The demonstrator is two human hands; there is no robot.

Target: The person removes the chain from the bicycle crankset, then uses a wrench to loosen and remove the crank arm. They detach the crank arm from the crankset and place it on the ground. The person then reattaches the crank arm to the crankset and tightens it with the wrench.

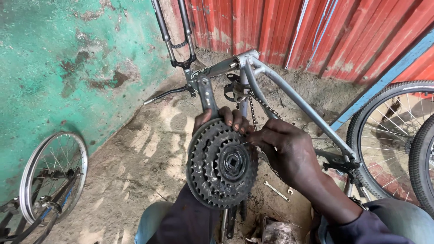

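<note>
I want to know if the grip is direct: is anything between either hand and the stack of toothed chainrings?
Nothing visible. The left hand grips the chainring stack at its top edge, fingers curled over the teeth. The right hand touches its right side near the hub. The chain hangs behind, not between.

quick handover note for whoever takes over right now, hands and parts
Left hand: grips the chainring set from behind, fingers over its top edge, holding it up facing the camera.
Right hand: fingertips pinched at the set's upper right rim, beside the square-holed centre.
Frame: grey, upside down on the dirt, chain hanging loose off it.
Spanner: on the ground just right of the set.
Done: set is off the frame, in hand.
Left: it is mounted on nothing; chain not on it.
</note>
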